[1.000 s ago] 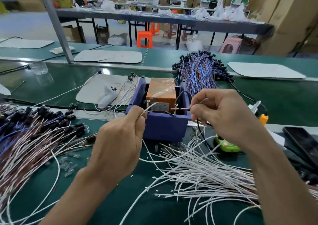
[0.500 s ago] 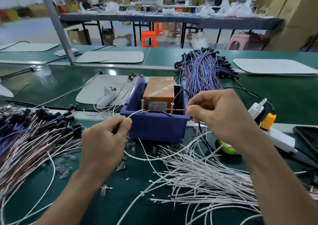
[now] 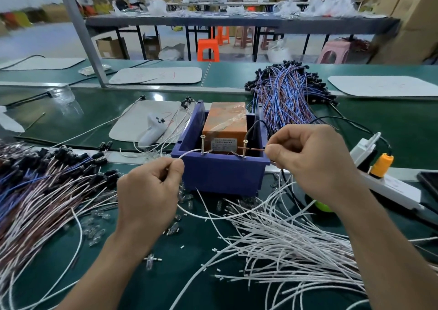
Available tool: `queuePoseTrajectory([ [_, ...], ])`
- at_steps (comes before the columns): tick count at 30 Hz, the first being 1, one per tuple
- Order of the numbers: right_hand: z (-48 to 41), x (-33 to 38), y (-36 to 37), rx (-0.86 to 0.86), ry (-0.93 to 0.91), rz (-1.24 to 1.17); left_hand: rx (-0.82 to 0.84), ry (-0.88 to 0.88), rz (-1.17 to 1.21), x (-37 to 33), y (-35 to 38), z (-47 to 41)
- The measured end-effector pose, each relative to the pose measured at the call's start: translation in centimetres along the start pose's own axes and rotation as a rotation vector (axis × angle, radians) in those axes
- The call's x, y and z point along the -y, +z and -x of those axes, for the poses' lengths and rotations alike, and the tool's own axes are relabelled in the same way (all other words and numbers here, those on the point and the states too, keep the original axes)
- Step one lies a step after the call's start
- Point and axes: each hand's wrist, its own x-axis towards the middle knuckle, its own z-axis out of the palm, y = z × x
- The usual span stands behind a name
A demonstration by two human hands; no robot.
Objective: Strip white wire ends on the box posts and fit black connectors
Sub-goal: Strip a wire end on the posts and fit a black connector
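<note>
Nearest, a loose heap of cut white wires (image 3: 296, 250) is lying fanned across the dark green worktop (image 3: 147, 286), with small clear glass bulbs (image 3: 97, 233) lying scattered to its left. At the left edge a thick bundle of white, brown and blue wires (image 3: 28, 203) is resting with its black connectors (image 3: 71, 158) pointing toward the box. The left hand (image 3: 149, 191) is pinching a single white wire (image 3: 189, 153) between thumb and forefinger, and that wire is arching up to the left brass screw post (image 3: 203, 143). The right hand (image 3: 312, 162) is pinching a bare copper-coloured wire end (image 3: 254, 149), which is lying level against the right brass screw post (image 3: 245, 147). Both posts are standing upright on the front wall of an open blue plastic box (image 3: 220, 177) sitting between the hands. Inside it an orange rectangular block (image 3: 225, 120) wrapped in clear film is filling most of the space, with a black cable (image 3: 257, 126) curving in at its right side. Right of the box a white power strip (image 3: 393, 188) is carrying an orange plug (image 3: 381, 165). Behind, a white mat (image 3: 132, 129) is bearing a white handheld device (image 3: 151, 131), and farther right a second bundle of blue and brown wires (image 3: 289, 93) is lying heaped.
</note>
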Motion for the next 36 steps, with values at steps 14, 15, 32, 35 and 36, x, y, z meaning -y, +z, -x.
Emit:
queuePoseTrajectory([
  [14, 0.2, -0.5, 1.3, -0.071, -0.004, 0.041, -0.021, -0.011, 0.086, -0.2, -0.1, 0.4],
  [15, 0.2, -0.5, 1.3, -0.074, -0.006, 0.040, -0.015, -0.010, 0.088, -0.3, -0.1, 0.5],
  [32, 0.3, -0.7, 1.9, -0.119, -0.027, 0.045, -0.005, -0.022, 0.058, -0.4, 0.5, 0.0],
  [35, 0.4, -0.6, 2.0, -0.126, -0.028, 0.054, 0.000, -0.021, 0.068, -0.5, 0.5, 0.0],
  [36, 0.4, -0.5, 2.0, -0.116, -0.025, 0.054, 0.000, -0.018, 0.074, -0.5, 0.5, 0.0],
])
